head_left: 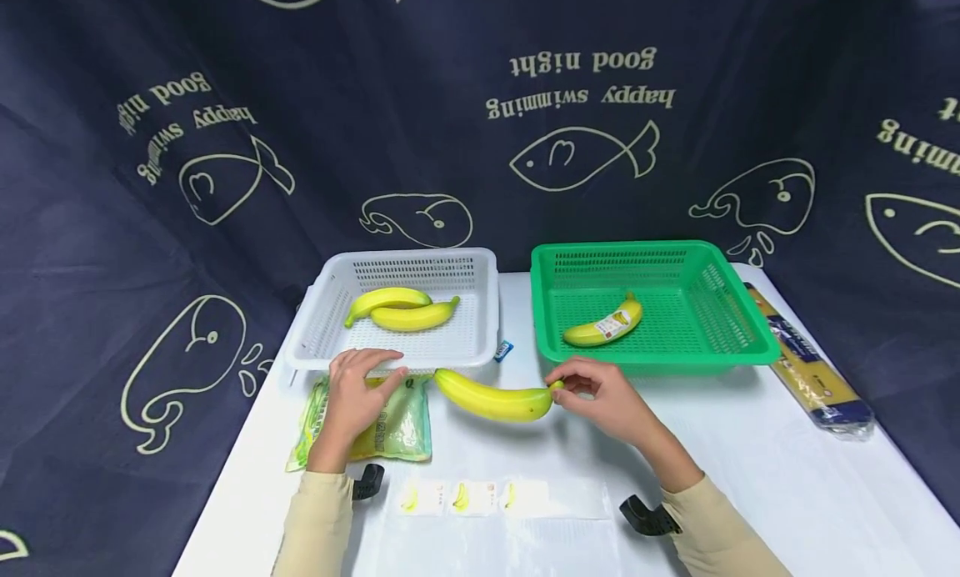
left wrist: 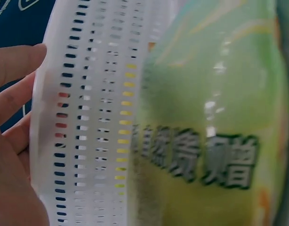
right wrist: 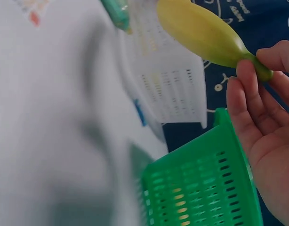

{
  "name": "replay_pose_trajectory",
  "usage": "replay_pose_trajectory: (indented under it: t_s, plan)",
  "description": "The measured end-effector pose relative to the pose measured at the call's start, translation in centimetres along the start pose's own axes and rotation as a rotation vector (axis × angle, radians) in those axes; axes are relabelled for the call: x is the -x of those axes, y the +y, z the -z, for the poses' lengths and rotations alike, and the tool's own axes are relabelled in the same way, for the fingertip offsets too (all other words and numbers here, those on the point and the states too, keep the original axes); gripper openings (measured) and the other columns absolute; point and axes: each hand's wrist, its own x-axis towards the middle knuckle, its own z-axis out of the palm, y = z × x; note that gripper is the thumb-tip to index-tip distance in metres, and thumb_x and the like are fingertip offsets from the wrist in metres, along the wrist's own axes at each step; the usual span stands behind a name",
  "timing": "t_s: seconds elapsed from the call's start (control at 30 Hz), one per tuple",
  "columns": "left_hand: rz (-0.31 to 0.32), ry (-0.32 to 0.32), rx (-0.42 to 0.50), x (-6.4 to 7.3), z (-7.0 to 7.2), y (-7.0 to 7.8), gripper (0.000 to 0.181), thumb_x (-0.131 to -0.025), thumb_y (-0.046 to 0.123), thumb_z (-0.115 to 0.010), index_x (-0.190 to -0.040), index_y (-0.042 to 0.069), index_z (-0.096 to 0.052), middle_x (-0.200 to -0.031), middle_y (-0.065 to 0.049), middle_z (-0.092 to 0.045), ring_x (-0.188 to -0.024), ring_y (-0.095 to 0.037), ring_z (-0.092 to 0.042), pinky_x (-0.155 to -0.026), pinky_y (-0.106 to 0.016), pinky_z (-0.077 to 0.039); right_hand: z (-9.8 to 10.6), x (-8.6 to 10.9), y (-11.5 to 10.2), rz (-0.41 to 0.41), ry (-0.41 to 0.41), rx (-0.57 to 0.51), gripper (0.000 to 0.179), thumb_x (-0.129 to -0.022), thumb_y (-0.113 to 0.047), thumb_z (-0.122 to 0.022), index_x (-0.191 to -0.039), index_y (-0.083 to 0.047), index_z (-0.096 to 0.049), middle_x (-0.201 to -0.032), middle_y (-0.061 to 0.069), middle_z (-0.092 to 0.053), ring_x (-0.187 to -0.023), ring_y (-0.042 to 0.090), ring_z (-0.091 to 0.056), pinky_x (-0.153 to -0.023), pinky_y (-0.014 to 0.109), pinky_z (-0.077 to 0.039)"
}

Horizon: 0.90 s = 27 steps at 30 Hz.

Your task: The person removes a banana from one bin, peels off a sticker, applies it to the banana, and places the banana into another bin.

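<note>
My right hand [head_left: 600, 393] pinches a yellow banana [head_left: 491, 398] by its stem, thumb against fingers. The banana extends left from that hand, in front of both baskets. In the right wrist view, its greenish stem end lies between the fingertips. My left hand [head_left: 360, 393] is over the front rim of the white basket [head_left: 491, 310], its thumb and forefinger spread apart. Some of its fingers lie behind the slotted wall in the left wrist view. Inside the white basket lie two bananas [head_left: 412, 317]. A banana with a label [head_left: 603, 323] lies in the green basket [head_left: 738, 310].
A green and yellow printed bag [head_left: 397, 427] lies under the left hand, before the white basket. Picture stickers [head_left: 472, 498] line a clear strip near me. A small blue packet [head_left: 503, 350] sits between the baskets. At right lies a long blue and gold package [head_left: 817, 368].
</note>
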Motion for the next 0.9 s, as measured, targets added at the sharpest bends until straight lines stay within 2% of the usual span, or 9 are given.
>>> replay_pose_trajectory:
  t_s: [0.23, 0.4, 0.67, 0.9]
  plan:
    - [0.028, -0.044, 0.031, -0.4, 0.5, 0.3, 0.024, -0.083, 0.031, -0.076, -0.105, 0.019, -0.074, -0.106, 0.004, -0.068, -0.106, -0.022, -0.057, -0.101, -0.045, -0.022, 0.1, 1.1, 2.2, -0.031, -0.014, -0.003, 0.015, -0.087, -0.011, -0.073, -0.102, -0.014, -0.070, -0.099, 0.001, -0.067, -0.084, 0.021, -0.064, -0.076, 0.031, -0.053]
    - [0.038, -0.049, 0.024, -0.3, 0.6, 0.3, 0.023, -0.084, 0.030, -0.075, -0.105, 0.020, -0.074, -0.106, 0.003, -0.068, -0.107, -0.023, -0.057, -0.101, -0.046, -0.022, -0.1, 1.5, 3.1, -0.056, -0.032, 0.004, 0.014, -0.087, -0.010, -0.072, -0.100, -0.014, -0.070, -0.092, 0.002, -0.067, -0.079, 0.021, -0.063, -0.072, 0.031, -0.054]
    - [0.041, -0.044, 0.039, -0.5, 0.6, 0.5, 0.023, -0.083, 0.029, -0.076, -0.104, 0.021, -0.074, -0.106, 0.003, -0.068, -0.106, -0.022, -0.057, -0.101, -0.046, -0.022, -0.1, 2.2, 4.4, -0.106, -0.048, 0.052, 0.015, -0.086, -0.004, -0.069, -0.100, -0.004, -0.069, -0.083, 0.002, -0.064, -0.072, 0.019, -0.060, -0.066, 0.028, -0.052]
    - [0.043, -0.043, 0.042, -0.4, 0.5, 0.2, 0.023, -0.083, 0.031, -0.076, -0.104, 0.021, -0.074, -0.106, 0.003, -0.068, -0.106, -0.023, -0.057, -0.100, -0.046, -0.022, 0.2, 2.6, 5.1, -0.170, -0.065, 0.084, 0.015, -0.087, -0.009, -0.069, -0.102, -0.005, -0.069, -0.080, 0.001, -0.063, -0.069, 0.016, -0.059, -0.064, 0.028, -0.050]
